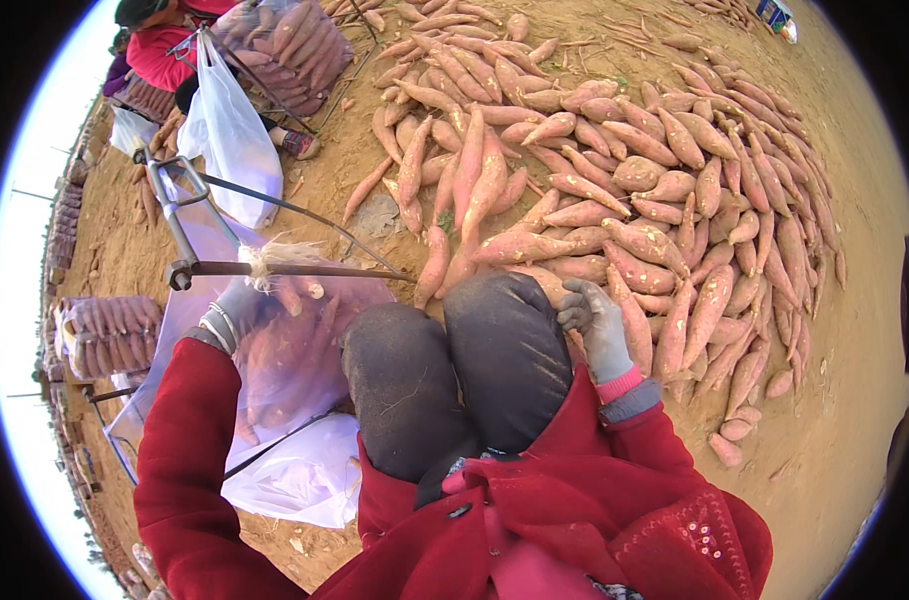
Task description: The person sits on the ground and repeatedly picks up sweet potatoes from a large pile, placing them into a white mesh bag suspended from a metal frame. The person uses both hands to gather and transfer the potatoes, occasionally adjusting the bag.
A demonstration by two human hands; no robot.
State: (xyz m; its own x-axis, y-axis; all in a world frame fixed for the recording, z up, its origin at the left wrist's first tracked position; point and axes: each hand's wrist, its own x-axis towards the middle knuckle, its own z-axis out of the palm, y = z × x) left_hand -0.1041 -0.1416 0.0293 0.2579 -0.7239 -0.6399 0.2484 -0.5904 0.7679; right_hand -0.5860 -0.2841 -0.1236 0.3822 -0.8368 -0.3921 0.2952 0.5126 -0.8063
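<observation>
My left hand (246, 309), in a grey glove, is inside or behind the mouth of a translucent plastic bag (199, 315) hung on a metal frame (177, 217). Sweet potatoes (274, 367) fill part of this bag, and some ends lie beside the left fingers; whether they grip one I cannot tell. My right hand (589, 319), gloved in grey, is beside my right knee with its fingers curled, at the near edge of a large heap of sweet potatoes (642, 195). Nothing plainly shows in its grasp. White fibre ties (263, 262) are knotted round the frame's rusty bar.
A person in a red top (162, 56) sits at the upper left by a filled bag of sweet potatoes (293, 52). A white plastic bag (226, 135) hangs from the frame; another (304, 480) lies by my left leg. A packed bag (109, 337) stands at far left.
</observation>
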